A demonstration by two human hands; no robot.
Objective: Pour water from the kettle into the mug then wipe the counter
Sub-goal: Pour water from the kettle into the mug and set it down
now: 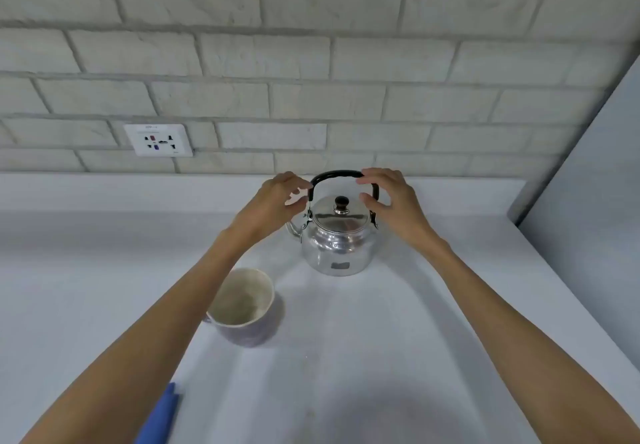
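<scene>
Polished steel catches the light on the kettle point(337, 248), which stands upright on the pale grey tabletop point(398, 339) a little way out from the back wall. Its lid point(337, 217) is seated, topped by a dark round knob point(341, 202), and its black handle point(337, 174) arches up over the lid. The spout point(292, 230) points to the left, partly hidden behind the person's left wrist.

Both bare arms reach forward from the near edge. The left hand point(277, 201) sits at the left end of the handle, fingers curled loosely with the fingertips close to the hinge; whether it actually grips the handle I cannot tell. The right hand point(389, 201) hovers at the right end, fingers and thumb curved apart in a loose, unclosed cup around the handle's corner, seemingly just touching or about to.

Nearer to the person and to the left of the kettle stands the mug point(244, 307), upright, cream inside and lilac outside, apart from the kettle and partly covered by the left forearm. It looks dry inside.

At the near left edge, a blue cloth point(162, 416) peeks out from beneath the left forearm.

On the whitish brick wall point(311, 63) behind, a white socket plate point(158, 140) sits just above the tabletop, off to the left.
</scene>
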